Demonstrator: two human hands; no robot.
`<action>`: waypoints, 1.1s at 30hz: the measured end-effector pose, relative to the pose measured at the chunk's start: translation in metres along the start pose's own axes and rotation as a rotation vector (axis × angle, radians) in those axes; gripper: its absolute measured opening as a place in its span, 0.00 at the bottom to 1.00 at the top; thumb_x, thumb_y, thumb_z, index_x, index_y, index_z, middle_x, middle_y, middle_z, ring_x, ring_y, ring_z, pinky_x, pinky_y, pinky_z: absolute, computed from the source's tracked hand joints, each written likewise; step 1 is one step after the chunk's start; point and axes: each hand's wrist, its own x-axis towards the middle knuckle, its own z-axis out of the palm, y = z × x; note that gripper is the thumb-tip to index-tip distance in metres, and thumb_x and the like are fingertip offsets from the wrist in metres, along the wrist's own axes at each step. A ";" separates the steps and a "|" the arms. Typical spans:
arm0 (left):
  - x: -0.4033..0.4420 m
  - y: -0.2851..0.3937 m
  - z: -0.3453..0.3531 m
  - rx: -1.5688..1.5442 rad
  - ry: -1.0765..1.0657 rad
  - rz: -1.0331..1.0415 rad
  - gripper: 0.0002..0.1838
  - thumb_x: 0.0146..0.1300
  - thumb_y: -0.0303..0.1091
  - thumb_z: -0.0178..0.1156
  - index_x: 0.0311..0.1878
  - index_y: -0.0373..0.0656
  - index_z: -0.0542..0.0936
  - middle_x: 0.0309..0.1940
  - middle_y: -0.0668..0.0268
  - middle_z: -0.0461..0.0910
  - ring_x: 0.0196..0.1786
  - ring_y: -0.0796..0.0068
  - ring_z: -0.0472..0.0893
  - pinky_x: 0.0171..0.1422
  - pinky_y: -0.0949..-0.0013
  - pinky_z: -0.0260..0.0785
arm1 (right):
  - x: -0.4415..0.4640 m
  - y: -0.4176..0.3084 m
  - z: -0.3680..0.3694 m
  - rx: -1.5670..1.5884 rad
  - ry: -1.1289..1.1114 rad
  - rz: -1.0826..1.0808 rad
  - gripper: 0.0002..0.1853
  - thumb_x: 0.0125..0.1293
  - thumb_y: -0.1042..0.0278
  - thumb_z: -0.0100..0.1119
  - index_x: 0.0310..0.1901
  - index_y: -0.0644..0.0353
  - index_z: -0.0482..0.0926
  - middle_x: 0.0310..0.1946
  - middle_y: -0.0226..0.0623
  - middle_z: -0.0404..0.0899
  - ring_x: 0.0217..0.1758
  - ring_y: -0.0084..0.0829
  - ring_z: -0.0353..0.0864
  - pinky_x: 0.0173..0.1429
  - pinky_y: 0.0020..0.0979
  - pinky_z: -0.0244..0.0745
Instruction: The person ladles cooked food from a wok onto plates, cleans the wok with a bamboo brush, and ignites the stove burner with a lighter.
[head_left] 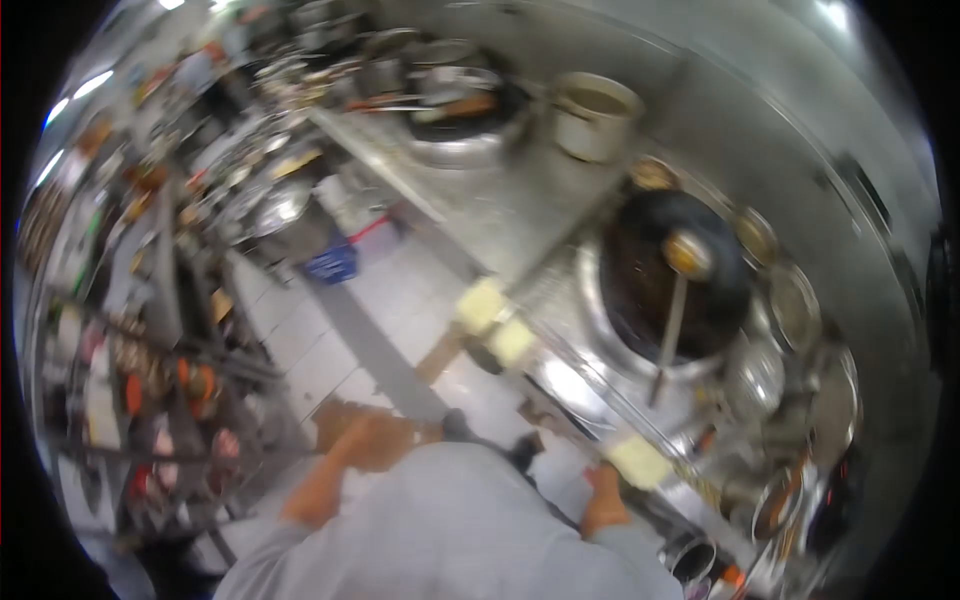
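Shelving (200,349) filled the far left, loaded with blurred orange items. Next came a metal pot (284,207) and a blue item (335,263), too smeared to name. Left hand (372,438) was out over pale floor tiles (320,345), badly motion-blurred; couldn't tell whether its fingers were open or closed. Yellow folded pads sat along the steel counter (510,195) edge, with a tall pot (595,118) farther back. Right hand (603,490) was low by that edge, fingers unreadable, grip unclear. Yellow cloth (640,461), pale, flat and roughly square, lay just beside it on the edge; contact couldn't be told. Beyond, a dark wok (640,260) held a ladle (678,302) with orange-brown contents, its handle crossing the near rim. Round strainers (795,306) crowded the right.
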 end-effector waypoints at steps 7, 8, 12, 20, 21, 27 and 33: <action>0.100 0.005 -0.051 -0.905 0.072 -0.289 0.21 0.65 0.33 0.55 0.61 0.45 0.70 0.47 0.57 0.79 0.42 0.62 0.81 0.44 0.58 0.77 | -0.088 0.065 0.008 -0.726 -0.471 -0.122 0.09 0.63 0.66 0.53 0.43 0.54 0.70 0.26 0.37 0.74 0.36 0.40 0.79 0.36 0.51 0.75; 0.117 0.018 -0.042 -1.136 0.001 -0.380 0.20 0.64 0.31 0.54 0.60 0.46 0.70 0.46 0.59 0.78 0.42 0.61 0.80 0.43 0.56 0.76 | -0.102 0.075 0.011 -0.980 -0.470 -0.231 0.06 0.63 0.66 0.52 0.40 0.55 0.71 0.26 0.38 0.73 0.37 0.40 0.79 0.39 0.50 0.75; 0.168 0.087 -0.029 -1.058 -0.320 -0.321 0.28 0.68 0.54 0.50 0.65 0.50 0.64 0.51 0.59 0.75 0.53 0.59 0.76 0.53 0.54 0.73 | -0.185 0.101 -0.007 -0.839 -0.107 -0.185 0.17 0.63 0.66 0.58 0.54 0.56 0.71 0.31 0.37 0.79 0.29 0.39 0.82 0.30 0.43 0.82; 0.207 0.195 -0.014 -1.161 -0.382 0.004 0.29 0.65 0.59 0.55 0.60 0.49 0.64 0.44 0.58 0.76 0.45 0.63 0.79 0.44 0.58 0.75 | -0.259 0.146 -0.091 -0.496 0.262 -0.432 0.20 0.62 0.68 0.58 0.56 0.53 0.68 0.37 0.40 0.78 0.28 0.36 0.83 0.26 0.40 0.82; 0.199 0.210 -0.016 -1.001 -0.344 0.021 0.27 0.65 0.54 0.58 0.58 0.49 0.64 0.42 0.60 0.76 0.41 0.66 0.80 0.39 0.62 0.76 | -0.261 0.164 -0.099 -0.492 0.286 -0.427 0.20 0.62 0.69 0.58 0.55 0.53 0.69 0.37 0.40 0.79 0.28 0.36 0.83 0.26 0.39 0.82; 0.231 0.201 -0.002 -1.357 -0.598 -0.018 0.15 0.68 0.45 0.57 0.46 0.43 0.72 0.29 0.65 0.76 0.32 0.74 0.78 0.35 0.73 0.72 | -0.285 0.261 -0.107 -0.357 0.334 -0.282 0.22 0.59 0.69 0.54 0.57 0.55 0.70 0.31 0.42 0.81 0.26 0.37 0.84 0.25 0.40 0.83; 0.288 0.161 -0.003 -1.690 -0.991 -0.474 0.35 0.68 0.64 0.44 0.58 0.39 0.71 0.42 0.63 0.80 0.45 0.68 0.78 0.52 0.66 0.70 | -0.226 0.379 -0.140 -0.242 0.355 -0.307 0.22 0.60 0.70 0.54 0.57 0.56 0.69 0.28 0.45 0.80 0.20 0.37 0.81 0.20 0.43 0.78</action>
